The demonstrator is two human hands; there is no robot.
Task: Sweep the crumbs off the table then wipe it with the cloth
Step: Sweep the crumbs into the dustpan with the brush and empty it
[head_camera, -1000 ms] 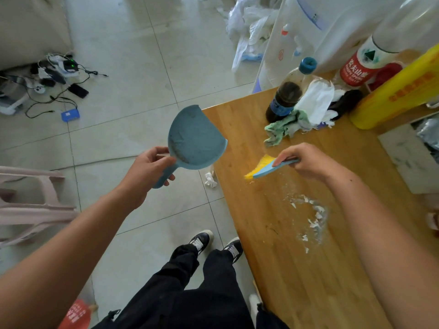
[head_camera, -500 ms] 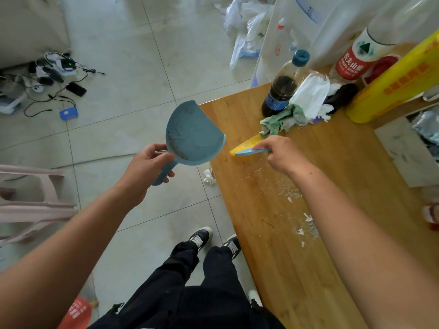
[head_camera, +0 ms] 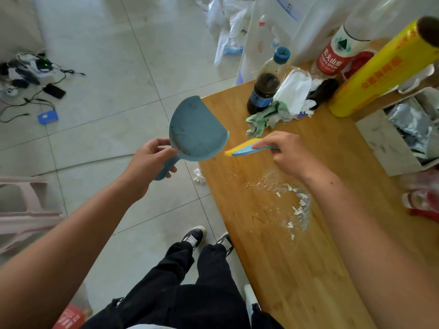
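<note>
My left hand (head_camera: 152, 162) gripped the rounded blue plastic dustpan (head_camera: 196, 130); my right hand (head_camera: 288, 154) clasped the yellow-bristled brush (head_camera: 244, 148), flaky white crumbs (head_camera: 298, 203) beneath its wrist on the wooden bench (head_camera: 297, 269).

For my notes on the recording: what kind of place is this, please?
Probably a lived-in home or small office room: a tiled floor, a wooden table crowded with drink bottles, a water dispenser, and chargers and cables lying on the floor.

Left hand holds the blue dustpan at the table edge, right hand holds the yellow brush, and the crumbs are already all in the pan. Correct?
Not quite. The head view shows the crumbs scattered on the table, not in the pan. The rest holds: left hand holds the blue dustpan at the table edge, right hand holds the yellow brush.
</note>
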